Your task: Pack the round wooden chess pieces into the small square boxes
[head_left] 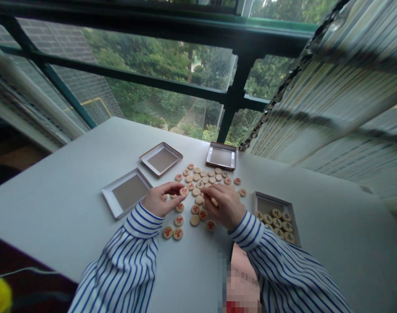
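Observation:
Between the thumb and fingers of my left hand (164, 199) is a red-lettered xiangqi piece (184, 191), its marked face up. My right hand (226, 205) is bent over the middle of a loose spread of round wooden pieces, fingers curled together; what they hold, if anything, is hidden. Close to its fingertips lies a black-lettered piece (200, 184). Around both hands are red-lettered, black-lettered and blank-faced pieces. Two red-lettered pieces lie side by side nearest me, one of them (178, 234) below my left hand.
An open box tray (296, 221) on the right holds several black-lettered pieces. Shallow trays stand at left (109, 201), back left (146, 164) and back centre (221, 167). A pink item with digits (246, 276) lies by my right sleeve. Window and curtain border the white table (71, 182).

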`<state>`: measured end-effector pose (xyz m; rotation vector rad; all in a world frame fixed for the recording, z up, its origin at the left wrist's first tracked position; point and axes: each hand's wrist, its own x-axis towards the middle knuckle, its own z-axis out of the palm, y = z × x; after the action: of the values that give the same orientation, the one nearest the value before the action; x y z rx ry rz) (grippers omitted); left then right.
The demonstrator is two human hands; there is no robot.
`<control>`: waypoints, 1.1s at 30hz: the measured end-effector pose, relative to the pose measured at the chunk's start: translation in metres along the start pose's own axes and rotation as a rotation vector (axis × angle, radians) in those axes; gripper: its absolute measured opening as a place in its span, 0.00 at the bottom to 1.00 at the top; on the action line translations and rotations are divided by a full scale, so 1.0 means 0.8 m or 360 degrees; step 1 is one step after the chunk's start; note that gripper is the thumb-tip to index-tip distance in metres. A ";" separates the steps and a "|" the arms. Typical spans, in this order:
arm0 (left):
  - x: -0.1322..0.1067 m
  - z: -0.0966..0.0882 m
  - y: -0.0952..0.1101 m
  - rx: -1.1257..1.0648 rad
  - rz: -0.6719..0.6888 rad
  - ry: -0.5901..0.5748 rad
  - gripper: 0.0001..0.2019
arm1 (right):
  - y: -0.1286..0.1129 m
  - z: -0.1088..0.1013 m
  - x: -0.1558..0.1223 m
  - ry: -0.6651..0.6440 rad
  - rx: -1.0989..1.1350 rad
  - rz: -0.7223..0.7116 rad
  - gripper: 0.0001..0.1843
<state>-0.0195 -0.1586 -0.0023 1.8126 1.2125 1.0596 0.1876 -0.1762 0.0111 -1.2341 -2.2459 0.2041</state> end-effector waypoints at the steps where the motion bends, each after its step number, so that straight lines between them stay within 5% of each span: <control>1: 0.001 -0.002 -0.001 0.0107 0.0090 -0.0037 0.13 | 0.000 0.000 0.000 -0.0005 -0.0002 -0.0002 0.10; 5: 0.004 -0.002 -0.016 0.0464 0.0453 -0.0130 0.10 | 0.000 0.000 0.000 -0.0015 -0.0010 -0.0009 0.10; 8: 0.002 0.003 -0.030 0.0674 0.0527 -0.0134 0.11 | -0.001 0.000 0.000 -0.0020 -0.0020 -0.0007 0.10; 33: -0.009 0.020 -0.009 0.1167 0.0270 -0.0058 0.09 | 0.000 0.009 0.006 -0.0412 -0.0313 -0.0121 0.05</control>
<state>-0.0093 -0.1647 -0.0172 2.5050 1.5766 0.6994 0.1818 -0.1713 0.0071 -1.2809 -2.5833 0.1217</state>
